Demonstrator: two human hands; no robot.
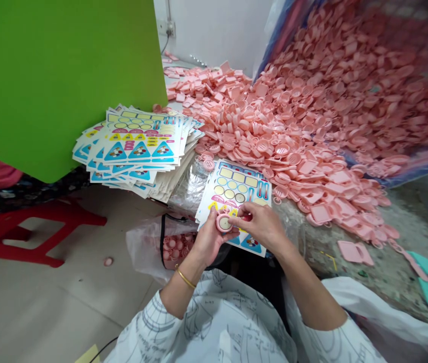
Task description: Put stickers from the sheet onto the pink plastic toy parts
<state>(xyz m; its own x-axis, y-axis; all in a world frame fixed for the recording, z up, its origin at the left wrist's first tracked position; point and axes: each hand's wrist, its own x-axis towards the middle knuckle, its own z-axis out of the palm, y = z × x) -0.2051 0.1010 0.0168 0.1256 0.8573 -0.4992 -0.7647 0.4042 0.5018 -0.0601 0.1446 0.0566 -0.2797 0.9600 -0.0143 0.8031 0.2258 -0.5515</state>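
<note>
Tabletop (335, 272) of rough concrete carries a heap of pink plastic parts (305, 126) and, beside it, a stack of sticker sheets (134, 146). Your left hand (208, 239) has its grip clamped on a round pink part (223, 223), above a loose sticker sheet (232, 189). Your right hand (259, 224) touches that part's cream centre; you cannot tell whether its grip is shut.

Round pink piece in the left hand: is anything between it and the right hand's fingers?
Nothing visible stands in the way. The right hand's fingers are right at the round pink plastic piece, held in the left hand, with no object between them. The sticker sheet lies beneath the hands, not between them.
</note>
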